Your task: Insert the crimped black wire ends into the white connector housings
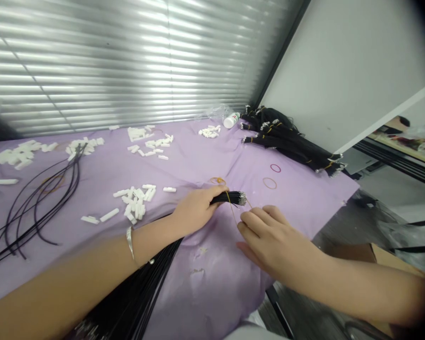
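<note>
Wires in a black bundle [184,226] run from the near left up to metal tips pointing right. Left hand [194,210] clasps it near the tips; right hand [269,236] pinches a rubber band [233,208] there. Purple-clothed bench [205,160], blinds [127,61] behind.

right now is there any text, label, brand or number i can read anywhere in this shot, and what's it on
None can be read.
The small white bottle at the back of the purple cloth may carry a label, but it is too small and blurred to tell.
The white connector pieces, the black wire bundle in the left hand and the rubber bands show no print.
</note>
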`<move>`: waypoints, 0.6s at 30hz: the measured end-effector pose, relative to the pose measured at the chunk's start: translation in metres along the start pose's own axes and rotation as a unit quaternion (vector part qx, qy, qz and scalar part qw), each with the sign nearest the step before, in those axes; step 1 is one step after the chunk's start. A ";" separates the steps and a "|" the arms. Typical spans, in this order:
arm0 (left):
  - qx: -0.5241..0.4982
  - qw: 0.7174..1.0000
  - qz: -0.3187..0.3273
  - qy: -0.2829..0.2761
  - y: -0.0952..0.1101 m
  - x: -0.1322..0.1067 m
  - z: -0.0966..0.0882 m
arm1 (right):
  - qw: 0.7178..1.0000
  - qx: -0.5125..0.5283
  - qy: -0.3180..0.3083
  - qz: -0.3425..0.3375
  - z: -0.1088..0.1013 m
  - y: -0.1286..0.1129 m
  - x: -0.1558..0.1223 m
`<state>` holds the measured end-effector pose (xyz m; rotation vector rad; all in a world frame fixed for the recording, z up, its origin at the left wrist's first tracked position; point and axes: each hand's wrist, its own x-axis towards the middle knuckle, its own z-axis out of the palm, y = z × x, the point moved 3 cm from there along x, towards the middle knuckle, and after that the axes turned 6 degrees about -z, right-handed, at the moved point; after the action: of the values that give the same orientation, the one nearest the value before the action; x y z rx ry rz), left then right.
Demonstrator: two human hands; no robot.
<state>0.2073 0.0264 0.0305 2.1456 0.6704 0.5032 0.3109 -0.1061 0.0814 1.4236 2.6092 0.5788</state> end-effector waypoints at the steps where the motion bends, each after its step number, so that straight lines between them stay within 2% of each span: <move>1: -0.005 1.000 0.001 -0.001 0.000 0.000 0.000 | 1.000 0.001 0.001 0.009 0.000 0.001 -0.001; 8: -0.054 0.998 0.011 -0.007 -0.002 0.000 -0.004 | 0.993 -0.018 -0.006 0.113 0.007 0.017 -0.006; 11: -0.077 0.997 0.011 -0.004 -0.004 -0.002 -0.006 | 0.992 0.009 -0.002 0.128 0.006 0.023 -0.009; 15: -0.109 0.994 0.008 0.002 -0.004 -0.003 -0.006 | 0.987 0.131 -0.020 0.095 0.017 0.033 -0.009; 18: -0.126 0.992 -0.004 0.017 -0.004 -0.001 -0.007 | 0.959 0.270 -0.043 0.069 0.030 0.036 -0.001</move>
<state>0.2014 0.0319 0.0318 1.9007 0.6006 0.5892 0.3485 -0.0808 0.0673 1.7286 2.7308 -0.2117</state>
